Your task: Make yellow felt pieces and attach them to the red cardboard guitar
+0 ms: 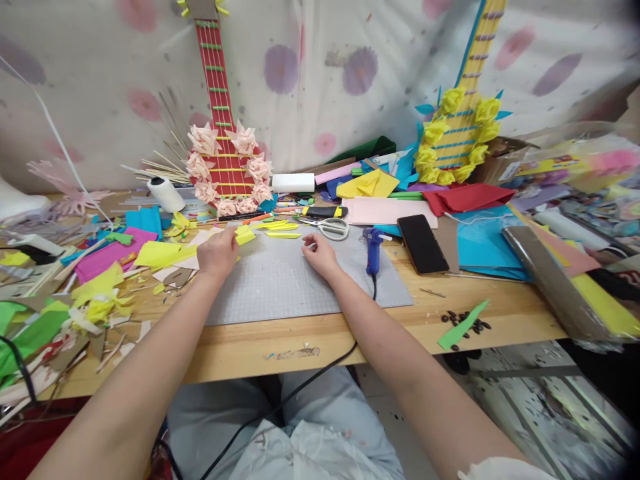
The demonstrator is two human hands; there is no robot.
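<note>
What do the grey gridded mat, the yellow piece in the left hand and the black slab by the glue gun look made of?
Grey gridded mat: likely matte rubbery vinyl, printed grid. Yellow folded piece pinched by left hand: thin matte paper, creased. Black flat slab: glossy glass-faced phone, probably.

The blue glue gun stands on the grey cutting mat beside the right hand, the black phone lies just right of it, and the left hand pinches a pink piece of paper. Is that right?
Not quite. In the head view the paper pinched by the left hand is yellow, not pink. The rest holds: the blue glue gun stands on the grey cutting mat beside the right hand, and the black phone lies just right of it.
</note>
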